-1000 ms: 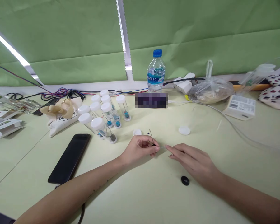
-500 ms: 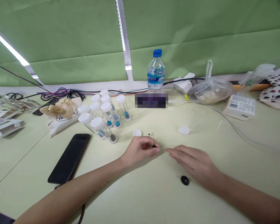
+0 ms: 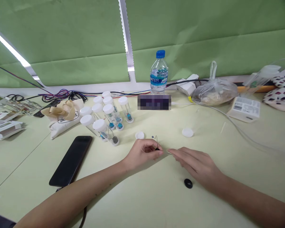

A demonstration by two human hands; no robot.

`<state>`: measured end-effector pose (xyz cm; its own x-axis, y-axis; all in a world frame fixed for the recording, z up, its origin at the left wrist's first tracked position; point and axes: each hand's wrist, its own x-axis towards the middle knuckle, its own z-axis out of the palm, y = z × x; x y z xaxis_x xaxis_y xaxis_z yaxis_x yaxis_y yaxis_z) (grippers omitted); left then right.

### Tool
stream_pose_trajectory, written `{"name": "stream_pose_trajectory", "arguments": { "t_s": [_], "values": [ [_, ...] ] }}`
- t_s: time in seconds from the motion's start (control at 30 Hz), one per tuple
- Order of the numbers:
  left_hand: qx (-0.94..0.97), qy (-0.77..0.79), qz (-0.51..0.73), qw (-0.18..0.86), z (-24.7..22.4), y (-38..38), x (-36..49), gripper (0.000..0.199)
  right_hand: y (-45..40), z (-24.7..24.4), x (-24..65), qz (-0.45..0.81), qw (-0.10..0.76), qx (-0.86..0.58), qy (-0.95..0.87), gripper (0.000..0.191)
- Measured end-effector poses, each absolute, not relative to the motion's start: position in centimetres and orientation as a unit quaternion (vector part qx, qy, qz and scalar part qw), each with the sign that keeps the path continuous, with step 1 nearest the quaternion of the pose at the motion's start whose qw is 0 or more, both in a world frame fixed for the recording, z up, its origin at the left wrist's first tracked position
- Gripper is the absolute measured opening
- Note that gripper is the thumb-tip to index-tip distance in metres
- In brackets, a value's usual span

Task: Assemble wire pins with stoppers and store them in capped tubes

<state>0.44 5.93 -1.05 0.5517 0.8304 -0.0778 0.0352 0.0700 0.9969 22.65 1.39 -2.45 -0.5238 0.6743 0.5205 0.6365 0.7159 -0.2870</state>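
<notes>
My left hand (image 3: 142, 153) rests on the pale green table (image 3: 156, 196), its fingertips pinched on a thin wire piece (image 3: 155, 142) with a small blue bead at its top and a dark bit at the base. My right hand (image 3: 196, 164) lies flat just to the right, fingers stretched toward the left hand, its fingertips touching a fine wire end (image 3: 169, 152) on the table. A black button-like disc (image 3: 188, 183) lies beside my right wrist. Two loose white caps (image 3: 139, 135) (image 3: 187, 132) lie beyond the hands.
Several clear capped vials (image 3: 109, 118) with blue beads stand at the left centre. A black phone (image 3: 71, 160) lies to the left, beside a cloth pouch (image 3: 61, 117). A water bottle (image 3: 159, 73), plastic bag (image 3: 213, 91), white box (image 3: 244, 108) and cables (image 3: 64, 94) line the back.
The wire piece in my left hand has tipped a little more upright and shifted slightly right. My right hand's fingertips have edged closer to the left hand.
</notes>
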Motion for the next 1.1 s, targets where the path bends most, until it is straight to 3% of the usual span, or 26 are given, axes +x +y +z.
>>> {"name": "stream_pose_trajectory", "arguments": {
  "t_s": [0.2,0.67,0.9,1.1],
  "values": [
    [0.594,0.363,0.309,0.648,-1.2,6.0,0.5,0.019,1.6,-2.7,22.5,-0.020,0.308,-0.384,-0.870,0.012],
    [0.605,0.331,0.287,0.665,-1.4,6.3,0.2,0.018,1.0,-1.6,22.7,-0.133,0.309,-0.315,-0.887,0.027],
    [0.604,0.345,0.274,0.664,-1.8,6.3,0.3,0.023,1.2,-2.7,22.8,-0.097,0.302,-0.328,-0.890,0.020],
    [0.684,0.348,0.277,0.578,-1.8,5.9,0.3,0.019,1.5,-3.6,22.8,-0.002,0.262,-0.371,-0.891,0.020]
  ]
}}
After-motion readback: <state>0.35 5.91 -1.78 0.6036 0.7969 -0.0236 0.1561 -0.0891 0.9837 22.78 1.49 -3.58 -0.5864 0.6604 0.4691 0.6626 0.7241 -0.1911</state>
